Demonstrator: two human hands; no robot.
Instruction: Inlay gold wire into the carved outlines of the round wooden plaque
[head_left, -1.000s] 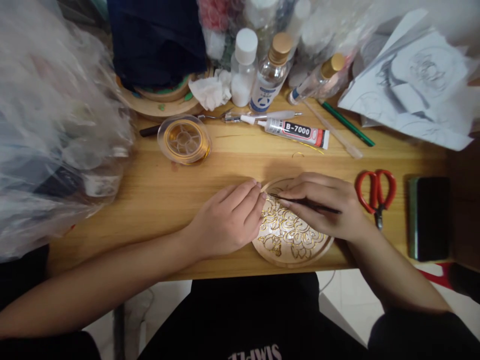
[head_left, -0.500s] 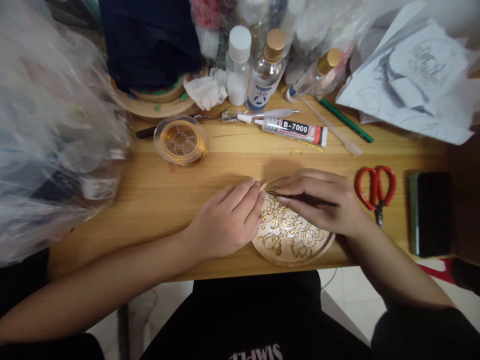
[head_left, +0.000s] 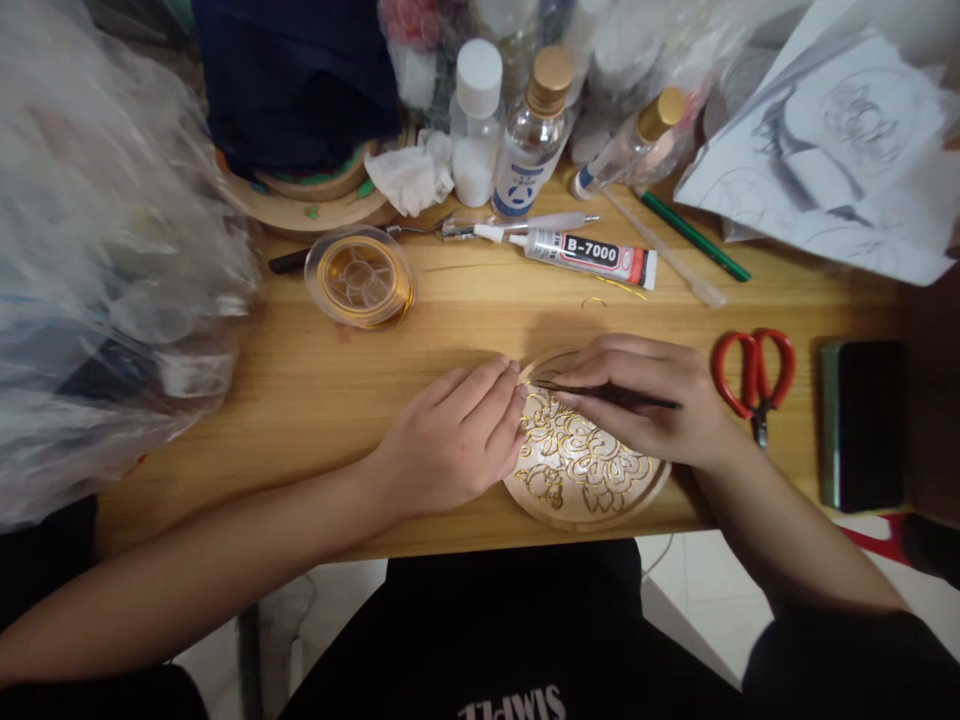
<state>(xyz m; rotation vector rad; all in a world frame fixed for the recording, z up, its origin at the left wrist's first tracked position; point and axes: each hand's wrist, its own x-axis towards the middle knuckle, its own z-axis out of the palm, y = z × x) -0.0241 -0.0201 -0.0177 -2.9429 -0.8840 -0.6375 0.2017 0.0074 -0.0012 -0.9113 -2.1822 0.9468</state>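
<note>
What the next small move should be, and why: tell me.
Probably a light press with the tip of the dark slim tool at the upper left of the wooden disc, with the left hand steadying it. The right hand holds the tool with its tip there, close to the left fingers, and gold outlines cover much of the visible face.

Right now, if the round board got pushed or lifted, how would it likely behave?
The round board seems to lie flat, so it would probably slide, not roll. Its wood-like rim suggests stiffness; the thin gold outlines look delicate and might snag.
</note>
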